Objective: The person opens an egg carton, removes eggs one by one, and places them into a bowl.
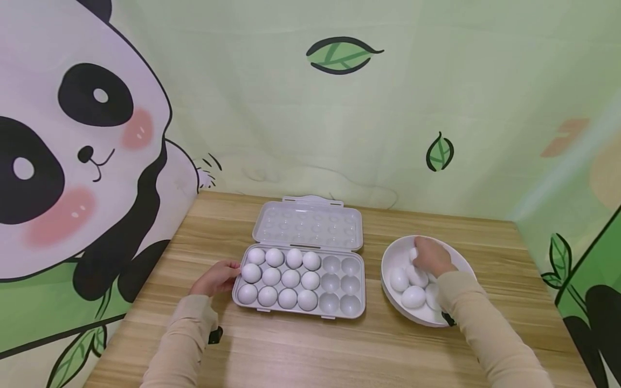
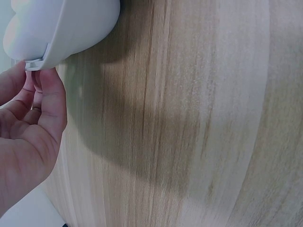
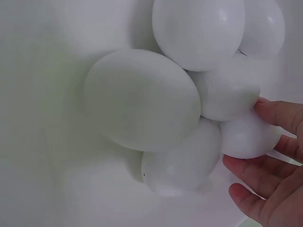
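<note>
A light grey plastic egg carton [image 1: 342, 312] lies with its lid [image 1: 308, 223] folded back; white eggs [image 1: 291, 278] fill its left columns, and the two right columns of cups [image 1: 339, 283] hold none. At its left end, my left hand [image 1: 218, 277] pinches the rim [image 2: 35, 65] between thumb and fingers. My right hand [image 1: 433, 257] reaches into a white bowl [image 1: 388, 253] right of the carton. There, thumb and fingers hold an egg [image 3: 248, 135] from both sides. Several other eggs [image 3: 142, 101] lie heaped against it in the bowl.
Carton and bowl stand on a wood-grain table [image 1: 291, 350]. Behind the table hangs a green cloth backdrop [image 1: 271, 108] with a printed panda [image 1: 87, 134] and leaves. A strip of bare tabletop [image 1: 373, 258] separates carton and bowl.
</note>
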A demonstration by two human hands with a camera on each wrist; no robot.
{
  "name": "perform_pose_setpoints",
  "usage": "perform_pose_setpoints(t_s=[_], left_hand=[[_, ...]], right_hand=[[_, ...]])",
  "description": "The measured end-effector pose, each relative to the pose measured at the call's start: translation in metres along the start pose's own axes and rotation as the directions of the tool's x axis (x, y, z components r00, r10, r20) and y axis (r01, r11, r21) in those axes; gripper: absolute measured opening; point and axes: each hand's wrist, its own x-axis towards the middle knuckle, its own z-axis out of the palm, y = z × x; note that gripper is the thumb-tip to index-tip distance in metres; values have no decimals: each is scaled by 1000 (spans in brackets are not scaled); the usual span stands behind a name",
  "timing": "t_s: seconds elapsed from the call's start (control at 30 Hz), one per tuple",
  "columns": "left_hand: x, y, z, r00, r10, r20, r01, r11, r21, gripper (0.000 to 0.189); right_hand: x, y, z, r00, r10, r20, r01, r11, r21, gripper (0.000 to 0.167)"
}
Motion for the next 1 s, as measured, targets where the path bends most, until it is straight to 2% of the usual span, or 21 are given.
perform_pose_setpoints(t_s=[0.03,0.07,0.1,0.13,0.2,0.23,0.27,0.3,0.37,0.43,0.53,0.67,1.0], left_hand=[[-23,23,16,1000,-2,-17,2,1000,15,23],[-33,32,22,1000,26,1,-26,1000,9,21],[-39,39,27,1000,20,-9,-20,1000,20,22],[-37,37,25,1000,14,-15,-13,1000,23,23],[-12,11,7,1000,18,-7,-18,1000,8,25],[5,-8,-5,999,33,9,-33,999,-3,26],[22,-25,-17,1000,26,10,-26,1000,-15,28],[34,-37,-25,1000,5,-10,-5,1000,-8,31],[60,-64,-43,1000,-1,-16,1,1000,-17,37],[78,-81,-54,1000,-16,-25,15,1000,-21,42],[94,-95,-64,998,-44,-43,43,999,-33,49],[98,-99,-65,994,-73,-76,69,996,-54,52],[83,-83,-54,991,-88,-101,81,994,-67,50]], right_hand=[[0,0,0,1000,-2,-1,2,1000,5,28],[0,1,1,1000,-3,-1,3,1000,12,27],[-1,1,1,1000,-4,0,4,1000,23,26],[-1,1,1,1000,-4,1,4,999,36,25],[-1,2,2,1000,-3,1,3,999,52,24],[-1,2,3,1000,-3,2,3,998,61,23],[-1,3,3,1000,-3,4,2,998,67,22],[-2,4,4,1000,-3,4,3,998,70,21],[-2,5,5,1000,-5,7,4,997,71,19],[-2,6,6,1000,-3,11,3,997,73,17],[-1,6,7,1000,2,16,-3,997,81,16],[-2,4,6,999,22,28,-24,996,89,17],[-2,4,6,999,14,43,-17,997,75,22]])
